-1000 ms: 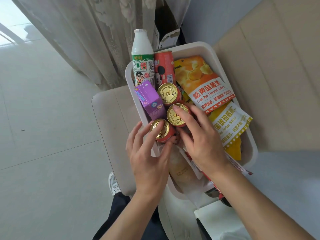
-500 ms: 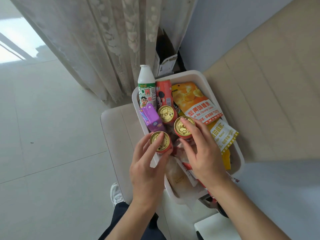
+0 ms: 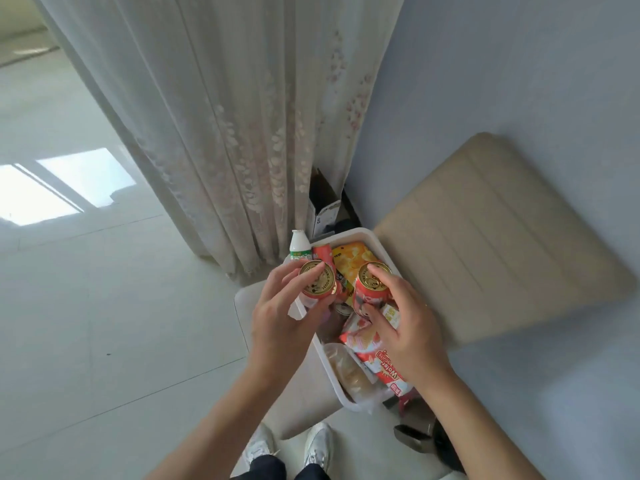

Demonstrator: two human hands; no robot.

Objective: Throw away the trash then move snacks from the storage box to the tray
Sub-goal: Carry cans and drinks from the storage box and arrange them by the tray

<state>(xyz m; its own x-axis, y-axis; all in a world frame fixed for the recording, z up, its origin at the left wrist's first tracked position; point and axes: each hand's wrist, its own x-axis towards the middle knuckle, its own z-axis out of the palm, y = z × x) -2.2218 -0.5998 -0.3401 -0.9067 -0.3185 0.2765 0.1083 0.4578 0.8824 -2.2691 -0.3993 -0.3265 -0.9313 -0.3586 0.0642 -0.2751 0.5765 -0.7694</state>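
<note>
A white storage box (image 3: 377, 241) full of snacks sits on a beige stool. My left hand (image 3: 280, 327) grips a red can with a gold lid (image 3: 316, 282), lifted above the box's left rim. My right hand (image 3: 408, 327) grips a second red can with a gold lid (image 3: 372, 287), raised over the middle of the box. Still in the box are a white bottle (image 3: 300, 245), another red can (image 3: 322, 252), a yellow chip bag (image 3: 349, 261), a red wafer packet (image 3: 374, 355) and a clear bag (image 3: 343, 368). No tray is in view.
The stool (image 3: 298, 403) stands against a beige cushioned seat back (image 3: 502, 237). A lace curtain (image 3: 225, 116) hangs behind, with a cardboard box (image 3: 323, 206) in the corner. Tiled floor (image 3: 86, 323) lies to the left. My shoes (image 3: 287, 448) are below. A dark object (image 3: 415, 438) sits at the lower right.
Both hands have closed on a can each and lifted them up out of the box. The camera has pulled back and tilted up, so the box looks smaller.
</note>
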